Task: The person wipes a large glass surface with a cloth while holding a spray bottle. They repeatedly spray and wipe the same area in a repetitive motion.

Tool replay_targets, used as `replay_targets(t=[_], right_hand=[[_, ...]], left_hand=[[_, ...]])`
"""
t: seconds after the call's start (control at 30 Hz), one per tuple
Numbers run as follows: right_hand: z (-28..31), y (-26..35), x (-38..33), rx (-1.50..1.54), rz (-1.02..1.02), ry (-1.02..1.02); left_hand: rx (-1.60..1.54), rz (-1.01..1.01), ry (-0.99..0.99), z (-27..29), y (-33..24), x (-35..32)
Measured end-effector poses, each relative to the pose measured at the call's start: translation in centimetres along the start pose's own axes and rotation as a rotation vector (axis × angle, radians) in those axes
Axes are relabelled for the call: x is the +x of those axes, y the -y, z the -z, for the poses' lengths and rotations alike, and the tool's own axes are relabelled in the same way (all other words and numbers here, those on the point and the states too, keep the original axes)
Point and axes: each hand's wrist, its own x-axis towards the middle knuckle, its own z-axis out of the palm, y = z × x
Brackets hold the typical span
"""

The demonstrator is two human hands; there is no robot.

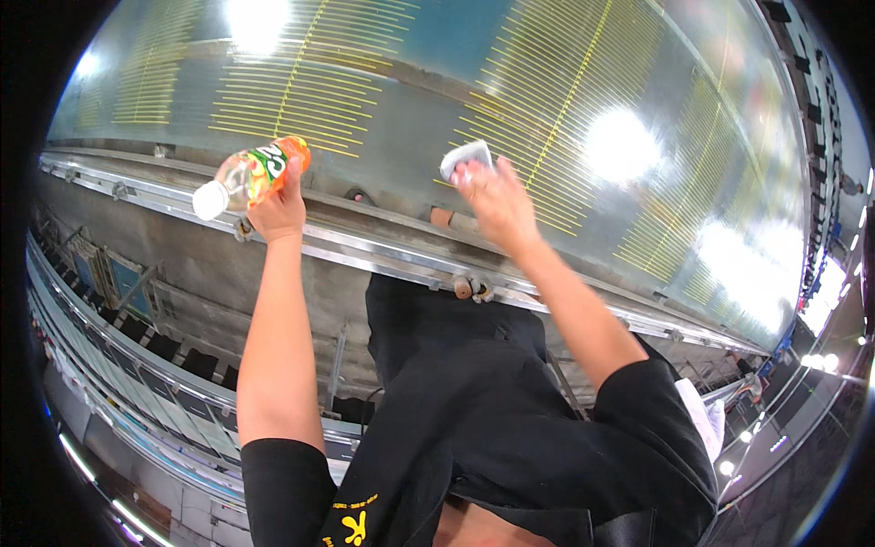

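Note:
A clear plastic bottle [240,180] with an orange and green label and a white cap lies tipped in my left hand [279,211], its cap toward the left. My fingers are wrapped round its label end, above the near edge of a glass panel [428,137]. Farther right, my right hand [497,205] pinches a small pale grey pad or folded cloth [466,159] over the glass. Whether the pad touches the surface I cannot tell. Rows of thin yellow lines [533,146] run across the panel beside it.
A metal rail [365,255] with small round fittings [471,289] runs along the near side of the glass. A reddish-brown block [441,217] shows by the panel's edge. Below left are a curved frame [137,356] and a concrete floor. Bright lamps reflect in the glass.

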Motion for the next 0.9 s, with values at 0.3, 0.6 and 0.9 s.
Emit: replay_targets(t=[0.3,0.6,0.9], right_hand=[[-0.9,-0.2,-0.3,-0.181,-0.200,-0.046],[0.5,-3.8,6.5,-0.101,-0.400,-0.142],[5.6,-14.5,-1.0,-0.275,-0.593,-0.222]], left_hand=[[0.029,-0.045,-0.010,-0.8,1.1,0.8],[0.064,-0.021,0.052,-0.8,0.7,0.7],[-0.032,-0.020,0.018,-0.9,1.4,0.8]])
